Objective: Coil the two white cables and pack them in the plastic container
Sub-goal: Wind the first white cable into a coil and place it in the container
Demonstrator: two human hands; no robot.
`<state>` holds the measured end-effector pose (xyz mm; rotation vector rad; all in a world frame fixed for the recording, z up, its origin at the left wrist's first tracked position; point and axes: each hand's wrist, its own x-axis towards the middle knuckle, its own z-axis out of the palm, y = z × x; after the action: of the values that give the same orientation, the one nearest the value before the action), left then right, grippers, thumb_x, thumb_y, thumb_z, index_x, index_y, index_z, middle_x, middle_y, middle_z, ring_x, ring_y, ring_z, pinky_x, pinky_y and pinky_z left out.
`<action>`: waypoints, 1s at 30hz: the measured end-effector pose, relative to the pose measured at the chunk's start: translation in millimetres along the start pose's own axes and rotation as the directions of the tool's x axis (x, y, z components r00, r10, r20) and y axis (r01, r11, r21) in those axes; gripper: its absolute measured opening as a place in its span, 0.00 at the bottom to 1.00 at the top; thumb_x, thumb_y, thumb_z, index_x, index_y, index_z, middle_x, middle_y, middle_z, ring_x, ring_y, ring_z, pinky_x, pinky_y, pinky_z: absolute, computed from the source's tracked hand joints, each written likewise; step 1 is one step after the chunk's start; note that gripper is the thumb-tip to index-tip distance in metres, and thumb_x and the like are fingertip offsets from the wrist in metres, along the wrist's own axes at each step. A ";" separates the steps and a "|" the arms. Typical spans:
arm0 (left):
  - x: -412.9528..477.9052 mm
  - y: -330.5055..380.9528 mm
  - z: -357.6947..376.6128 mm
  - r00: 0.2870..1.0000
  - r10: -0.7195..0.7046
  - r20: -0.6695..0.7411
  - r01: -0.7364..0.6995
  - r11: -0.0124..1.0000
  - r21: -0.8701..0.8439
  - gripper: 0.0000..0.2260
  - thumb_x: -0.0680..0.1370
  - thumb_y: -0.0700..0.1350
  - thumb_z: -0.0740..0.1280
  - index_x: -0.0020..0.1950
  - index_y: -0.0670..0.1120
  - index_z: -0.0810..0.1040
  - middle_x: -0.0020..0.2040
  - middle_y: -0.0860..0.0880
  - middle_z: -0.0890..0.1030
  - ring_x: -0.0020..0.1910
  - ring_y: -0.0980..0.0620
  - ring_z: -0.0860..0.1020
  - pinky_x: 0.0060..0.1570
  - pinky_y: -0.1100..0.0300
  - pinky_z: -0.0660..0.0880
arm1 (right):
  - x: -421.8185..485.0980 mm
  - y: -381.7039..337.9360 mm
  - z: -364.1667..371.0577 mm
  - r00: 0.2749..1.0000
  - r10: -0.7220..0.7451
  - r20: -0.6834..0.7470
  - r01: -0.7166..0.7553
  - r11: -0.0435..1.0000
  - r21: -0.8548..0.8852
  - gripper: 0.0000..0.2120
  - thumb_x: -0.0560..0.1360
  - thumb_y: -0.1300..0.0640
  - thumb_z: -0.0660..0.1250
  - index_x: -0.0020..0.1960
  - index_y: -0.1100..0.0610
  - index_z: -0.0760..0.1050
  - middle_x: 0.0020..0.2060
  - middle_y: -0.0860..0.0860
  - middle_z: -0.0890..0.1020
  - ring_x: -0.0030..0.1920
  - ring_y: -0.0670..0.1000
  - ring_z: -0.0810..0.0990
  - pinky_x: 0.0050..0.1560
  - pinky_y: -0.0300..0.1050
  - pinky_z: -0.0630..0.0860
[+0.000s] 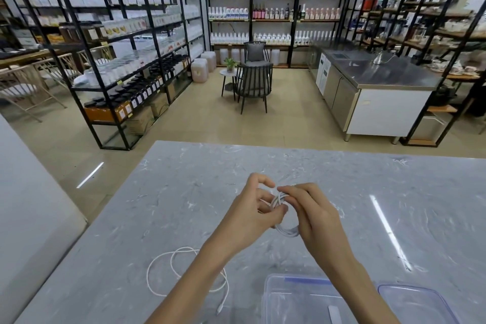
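Above the middle of the grey marble table (184, 192), both my hands hold one white cable (285, 230) wound into a small coil. My left hand (252, 216) pinches the coil from the left with thumb and fingers. My right hand (313, 213) grips it from the right, fingers curled over the windings. A second white cable (160, 265) lies loose in wide loops on the table at the lower left, partly hidden under my left forearm. The clear plastic container (273, 294) stands open at the near edge, under my right forearm.
The container's clear lid (418, 302) lies on the table to the right of it. A small white strip (334, 314) lies inside the container. Beyond the table are floor, shelving racks, chairs and a steel counter.
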<state>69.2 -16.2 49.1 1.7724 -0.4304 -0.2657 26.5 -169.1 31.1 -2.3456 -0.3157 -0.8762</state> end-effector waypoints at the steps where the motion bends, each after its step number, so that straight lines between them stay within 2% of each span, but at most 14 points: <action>1: -0.5 -0.2 -0.9 0.999 0.014 0.043 -0.015 0.999 0.035 0.13 0.73 0.44 0.70 0.54 0.55 0.73 0.45 0.47 0.84 0.39 0.48 0.82 0.41 0.56 0.78 | -1.0 -1.1 0.1 1.000 -0.015 0.017 0.015 1.000 0.015 0.13 0.76 0.62 0.61 0.57 0.59 0.80 0.48 0.53 0.80 0.44 0.46 0.79 0.45 0.35 0.74; 3: -1.9 0.1 -1.1 0.996 0.027 0.087 -0.034 0.996 0.077 0.13 0.71 0.43 0.65 0.54 0.52 0.77 0.43 0.51 0.85 0.34 0.56 0.79 0.35 0.63 0.75 | -3.1 -3.8 3.2 0.999 -0.022 0.025 0.020 0.998 0.060 0.15 0.77 0.59 0.59 0.58 0.58 0.81 0.47 0.52 0.81 0.44 0.45 0.78 0.46 0.33 0.74; 5: -2.6 0.5 -1.8 0.995 -0.004 0.100 0.001 0.999 0.034 0.11 0.73 0.42 0.64 0.54 0.51 0.79 0.41 0.52 0.86 0.35 0.58 0.79 0.36 0.63 0.76 | -3.3 -4.8 8.0 0.999 0.031 -0.010 -0.029 0.992 0.122 0.13 0.77 0.61 0.61 0.56 0.58 0.81 0.47 0.51 0.81 0.46 0.43 0.78 0.48 0.31 0.74; 7: -4.0 1.2 -8.0 0.988 -0.047 0.144 0.063 0.993 -0.104 0.07 0.78 0.44 0.66 0.54 0.50 0.81 0.43 0.50 0.86 0.39 0.56 0.81 0.41 0.61 0.78 | -2.6 -3.0 10.4 0.993 0.112 -0.048 -0.101 0.977 0.187 0.13 0.77 0.66 0.63 0.54 0.55 0.82 0.47 0.48 0.83 0.48 0.41 0.79 0.48 0.30 0.74; 10: -5.6 2.1 -21.8 0.963 -0.100 0.251 0.188 0.915 -0.356 0.10 0.82 0.46 0.62 0.58 0.46 0.82 0.51 0.44 0.85 0.47 0.44 0.84 0.47 0.52 0.81 | 0.9 1.1 8.1 0.965 0.257 -0.055 -0.228 0.924 0.306 0.13 0.78 0.66 0.65 0.51 0.51 0.83 0.44 0.40 0.85 0.44 0.41 0.81 0.42 0.30 0.74; 12: -5.4 -0.5 -24.7 0.964 -0.100 0.248 0.197 0.893 -0.405 0.10 0.82 0.41 0.63 0.60 0.44 0.81 0.54 0.41 0.85 0.47 0.41 0.84 0.48 0.51 0.81 | 4.9 2.7 6.9 0.947 0.319 -0.044 -0.284 0.892 0.352 0.13 0.78 0.65 0.65 0.50 0.50 0.84 0.45 0.39 0.85 0.39 0.42 0.81 0.39 0.29 0.73; 14: -4.4 -3.2 -22.3 0.980 -0.071 0.185 0.145 0.894 -0.425 0.10 0.80 0.37 0.65 0.60 0.41 0.81 0.54 0.38 0.84 0.48 0.42 0.84 0.48 0.52 0.81 | 8.7 2.5 6.8 0.943 0.329 -0.041 -0.294 0.888 0.353 0.12 0.78 0.65 0.66 0.50 0.50 0.84 0.46 0.39 0.84 0.38 0.43 0.81 0.38 0.29 0.73; 17: -3.3 -4.5 -18.2 0.995 -0.018 0.097 0.056 0.910 -0.410 0.11 0.79 0.36 0.66 0.60 0.40 0.81 0.55 0.40 0.85 0.54 0.42 0.83 0.52 0.54 0.80 | 12.8 0.2 7.1 0.932 0.359 -0.043 -0.318 0.869 0.379 0.12 0.78 0.65 0.66 0.49 0.50 0.84 0.44 0.40 0.85 0.37 0.44 0.81 0.36 0.28 0.72; 19: -2.1 -4.7 -15.7 0.999 -0.007 0.046 0.024 0.924 -0.381 0.11 0.79 0.35 0.66 0.60 0.40 0.82 0.54 0.41 0.85 0.54 0.41 0.83 0.52 0.55 0.80 | 14.6 -0.7 6.0 0.930 0.363 -0.055 -0.319 0.873 0.369 0.12 0.77 0.65 0.65 0.49 0.51 0.84 0.42 0.42 0.85 0.37 0.45 0.80 0.36 0.27 0.72; 24: -1.1 -6.8 -9.5 0.999 -0.036 -0.038 0.023 0.953 -0.301 0.12 0.78 0.32 0.66 0.58 0.41 0.83 0.50 0.42 0.86 0.47 0.46 0.84 0.45 0.60 0.80 | 14.5 0.1 9.4 0.933 0.338 -0.122 -0.303 0.923 0.238 0.10 0.77 0.66 0.65 0.50 0.55 0.83 0.45 0.47 0.86 0.39 0.43 0.80 0.42 0.32 0.74; 27: -3.0 -6.7 -5.0 0.996 -0.038 -0.076 0.018 0.970 -0.244 0.13 0.78 0.32 0.66 0.56 0.44 0.84 0.48 0.45 0.87 0.43 0.49 0.85 0.43 0.61 0.80 | 11.7 0.2 13.7 0.918 0.352 -0.185 -0.314 0.927 0.207 0.10 0.78 0.66 0.65 0.51 0.57 0.83 0.44 0.48 0.86 0.37 0.42 0.78 0.41 0.29 0.73; 30: -7.4 -6.6 1.9 0.993 -0.032 -0.116 0.010 0.982 -0.189 0.15 0.77 0.32 0.67 0.52 0.51 0.85 0.43 0.47 0.87 0.40 0.51 0.85 0.43 0.62 0.81 | 10.9 1.4 14.4 0.902 0.366 -0.230 -0.327 0.925 0.191 0.09 0.78 0.65 0.64 0.51 0.57 0.83 0.41 0.47 0.84 0.36 0.47 0.79 0.37 0.27 0.71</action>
<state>62.7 -13.4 41.9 1.5984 -0.2916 -0.2077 42.6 -161.3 29.0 -2.0304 0.1430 -0.9337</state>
